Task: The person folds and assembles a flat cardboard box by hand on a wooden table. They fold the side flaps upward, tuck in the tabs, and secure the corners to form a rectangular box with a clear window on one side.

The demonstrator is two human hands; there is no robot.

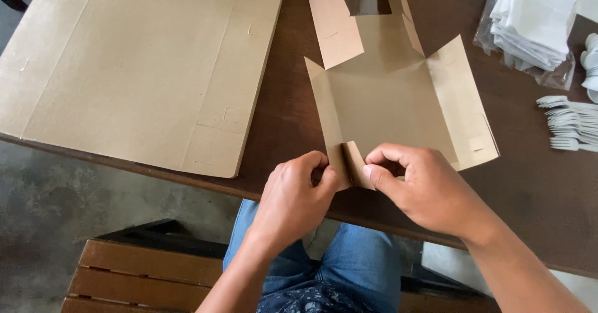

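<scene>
A flat brown paper box blank [386, 95] lies unfolded on the dark wooden table [536, 188], its side flaps spread out. My left hand [293, 198] and my right hand [423, 185] meet at its near edge. Both pinch a small folded tab [350, 163] of the blank between thumb and fingers. The tab stands up from the table at the near left corner. The blank's far end runs out of view at the top.
A large flat cardboard sheet [137, 64] covers the table's left part and overhangs its near edge. White napkins in a clear bag [532, 23] lie at the far right, with white plastic forks [570, 123] below them. A wooden bench [149, 275] and my jeans show under the table.
</scene>
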